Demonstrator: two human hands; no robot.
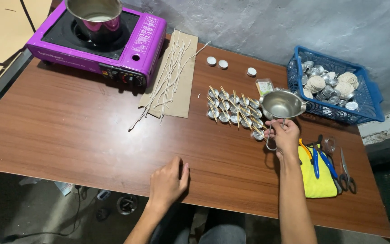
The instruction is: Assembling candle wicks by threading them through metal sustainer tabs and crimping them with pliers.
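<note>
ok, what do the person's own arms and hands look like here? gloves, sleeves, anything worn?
Both arms are bare to where the frame cuts them off: no sleeves in view. The left hand and right hand wear no gloves. No watch, ring or wristband shows on either.

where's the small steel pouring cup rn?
Head view, right of centre: the steel pouring cup is held by its wire handle in the right hand, over the table between the rows of small tins and the blue basket.

stove [98, 38] far left | cups [233, 108] centre | basket [371, 101] right | pliers [319, 158] near-right
</note>
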